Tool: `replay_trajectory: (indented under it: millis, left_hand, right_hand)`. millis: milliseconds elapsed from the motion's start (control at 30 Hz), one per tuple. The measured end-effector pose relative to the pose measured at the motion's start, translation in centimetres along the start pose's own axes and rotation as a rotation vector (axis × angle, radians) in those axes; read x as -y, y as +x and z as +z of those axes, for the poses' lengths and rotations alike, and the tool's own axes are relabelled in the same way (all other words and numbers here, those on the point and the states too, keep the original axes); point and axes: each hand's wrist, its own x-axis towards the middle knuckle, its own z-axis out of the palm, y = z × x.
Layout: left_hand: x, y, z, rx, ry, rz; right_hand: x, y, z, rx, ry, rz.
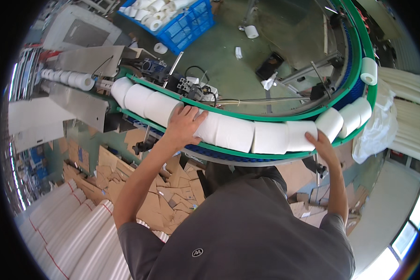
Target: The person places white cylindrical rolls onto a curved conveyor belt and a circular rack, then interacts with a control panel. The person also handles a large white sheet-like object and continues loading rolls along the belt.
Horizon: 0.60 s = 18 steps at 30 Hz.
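Note:
A row of white toilet paper rolls [234, 132] lies end to end in the curved conveyor [266, 118], between its green side rails. My left hand [185, 125] rests over the rolls left of the middle, fingers spread and partly bent, covering part of one roll. Farther right, my right hand [323, 144] reaches up from the near rail. Its fingers are apart and touch the right end of a toilet paper roll [302, 136], beside the joint with the neighbouring roll [329, 122]. Several rolls lie between my hands. Neither hand lifts a roll.
At the left, a metal machine [79, 105] with small rolls [70, 78] adjoins the conveyor. Beyond stands a blue crate [186, 30] full of rolls. One roll [251, 31] lies on the floor. Cardboard pieces [177, 193] and long white tubes [74, 233] lie on the near side.

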Motion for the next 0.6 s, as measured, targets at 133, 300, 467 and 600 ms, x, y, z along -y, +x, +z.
replay_trajectory:
  millis: [133,300,467,600]
  left_hand:
    - [-1.4,-2.1,3.2,-0.326,-0.62,-0.334]
    - [-0.5,-1.6,5.4,-0.376,-1.043,-0.722]
    - [-7.9,-0.8,2.0,-0.703,-1.034,-0.724]
    - [-8.6,-1.9,-6.4,-0.739,-0.545,-0.425]
  right_hand:
    - [-0.8,1.0,-1.5,-0.084,0.008,0.074]
    - [0.5,0.9,1.1,-0.162,-0.069,0.064]
    - [0.6,0.0,-0.1,-0.179,0.15,-0.003]
    - [2.1,-1.8,0.8,-0.119,0.078,0.054]
